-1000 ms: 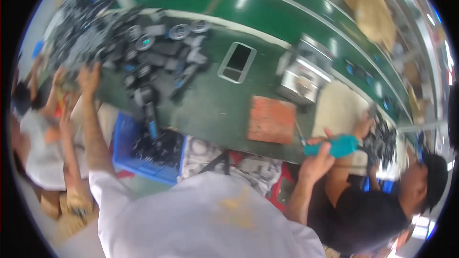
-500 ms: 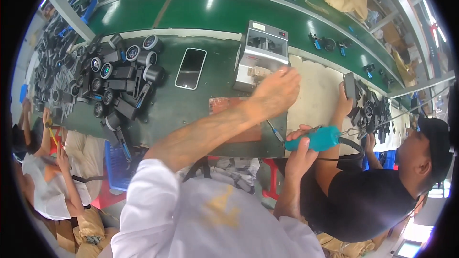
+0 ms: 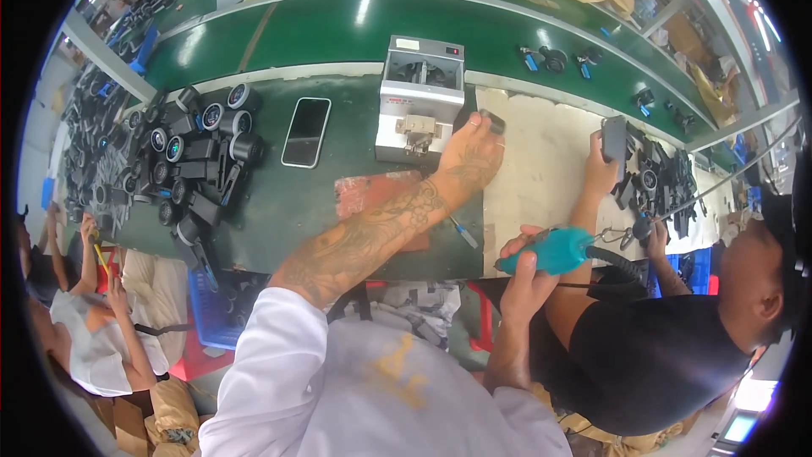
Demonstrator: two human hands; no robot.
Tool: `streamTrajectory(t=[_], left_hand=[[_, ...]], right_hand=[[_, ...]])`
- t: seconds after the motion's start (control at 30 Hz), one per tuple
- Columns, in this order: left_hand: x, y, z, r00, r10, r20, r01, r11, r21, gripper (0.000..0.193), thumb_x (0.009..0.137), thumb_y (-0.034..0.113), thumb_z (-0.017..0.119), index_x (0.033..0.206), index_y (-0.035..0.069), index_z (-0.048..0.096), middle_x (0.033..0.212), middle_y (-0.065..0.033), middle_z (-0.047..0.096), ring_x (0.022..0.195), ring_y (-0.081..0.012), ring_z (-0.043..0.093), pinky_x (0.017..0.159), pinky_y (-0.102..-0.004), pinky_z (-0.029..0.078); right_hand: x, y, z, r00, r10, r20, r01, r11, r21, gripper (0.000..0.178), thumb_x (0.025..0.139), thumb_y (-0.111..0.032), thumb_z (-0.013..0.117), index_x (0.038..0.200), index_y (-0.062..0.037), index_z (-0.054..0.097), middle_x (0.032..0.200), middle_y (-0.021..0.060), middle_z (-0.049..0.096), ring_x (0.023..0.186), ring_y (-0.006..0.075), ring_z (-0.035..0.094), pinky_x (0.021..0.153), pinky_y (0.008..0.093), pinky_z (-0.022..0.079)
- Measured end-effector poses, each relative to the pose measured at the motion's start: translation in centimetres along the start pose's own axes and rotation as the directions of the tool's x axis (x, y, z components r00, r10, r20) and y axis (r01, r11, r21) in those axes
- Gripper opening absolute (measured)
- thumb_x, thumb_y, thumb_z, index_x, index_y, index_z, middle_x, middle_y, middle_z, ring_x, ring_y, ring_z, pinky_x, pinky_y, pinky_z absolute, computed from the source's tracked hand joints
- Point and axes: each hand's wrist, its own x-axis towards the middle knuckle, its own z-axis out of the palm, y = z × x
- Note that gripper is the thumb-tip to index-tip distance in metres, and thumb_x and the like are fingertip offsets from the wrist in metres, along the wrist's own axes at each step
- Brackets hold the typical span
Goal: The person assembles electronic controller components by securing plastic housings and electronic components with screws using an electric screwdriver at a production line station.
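My left hand (image 3: 472, 152) reaches across the bench, beside the front right of a silver screw feeder (image 3: 406, 114). Its fingers close round a small black part (image 3: 492, 122), mostly covered by the hand, so its kind is unclear. Nearer to me, my right hand (image 3: 526, 283) grips a teal electric screwdriver (image 3: 554, 251) lying sideways, its tip end to the left. A black cord and a wire hanger run from its right end. Under my left forearm lies a worn red block (image 3: 372, 193). A thin tool with a blue shaft (image 3: 463, 233) rests near it.
A pile of black wheeled parts (image 3: 203, 152) fills the left bench. A phone (image 3: 306, 132) lies between pile and feeder. At right, a co-worker's hand (image 3: 602, 171) holds a dark block (image 3: 615, 140) near more black parts (image 3: 664, 186). Beyond runs a green conveyor (image 3: 321, 30).
The view has shifted, so the bench things appear further left. My left hand has come away from the feeder's front to its right side, and a black part now shows in its fingers.
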Motion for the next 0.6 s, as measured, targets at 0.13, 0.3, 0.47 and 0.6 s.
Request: streamTrajectory(t=[0.13,0.3,0.47,0.6], left_hand=[[-1.1,-2.2,-6.7,0.968,-0.088,0.236,0.214,0.779,-0.589,0.021,0.081,0.018,0.068,0.096,0.002,0.066,0.094,-0.0121,0.060,0.106,-0.0299,0.054,0.094,-0.0379,0.044],[-7.5,-5.4,-11.0,0.947,-0.236,0.219,0.312,0.507,-0.804,0.028,0.079,0.021,0.076,0.099,0.004,0.068,0.096,-0.0095,0.060,0.101,-0.0299,0.056,0.089,-0.0419,0.048],[-13.1,-6.4,-11.4,0.900,-0.298,0.318,0.417,0.376,-0.827,0.026,0.079,0.021,0.078,0.100,0.007,0.069,0.095,-0.0065,0.062,0.094,-0.0286,0.059,0.082,-0.0400,0.052],[-14.8,-7.4,-11.0,0.904,-0.286,0.317,0.411,0.385,-0.826,0.027,0.080,0.022,0.078,0.101,0.007,0.069,0.094,-0.0057,0.062,0.090,-0.0284,0.060,0.081,-0.0396,0.052]], right_hand=[[0.1,0.1,0.2,0.997,0.046,-0.054,-0.045,0.999,0.027,0.046,0.094,-0.032,0.067,0.119,0.0050,0.056,0.086,0.0084,0.062,0.078,0.0153,0.058,0.071,0.0283,0.044],[-0.2,0.4,1.7,0.998,0.010,-0.064,-0.007,0.999,0.040,0.046,0.094,-0.032,0.066,0.120,0.0049,0.056,0.086,0.0085,0.063,0.078,0.0156,0.060,0.072,0.0289,0.046],[0.1,0.0,3.2,0.998,0.047,0.049,-0.048,0.998,0.035,0.051,0.098,-0.043,0.058,0.112,0.0059,0.054,0.081,0.0116,0.060,0.070,0.0174,0.058,0.063,0.0299,0.046],[1.6,-1.1,5.7,0.997,0.015,0.077,-0.028,0.984,0.178,0.064,0.092,-0.065,0.057,0.102,-0.0013,0.053,0.070,0.0083,0.050,0.064,0.0197,0.050,0.061,0.0332,0.041]])
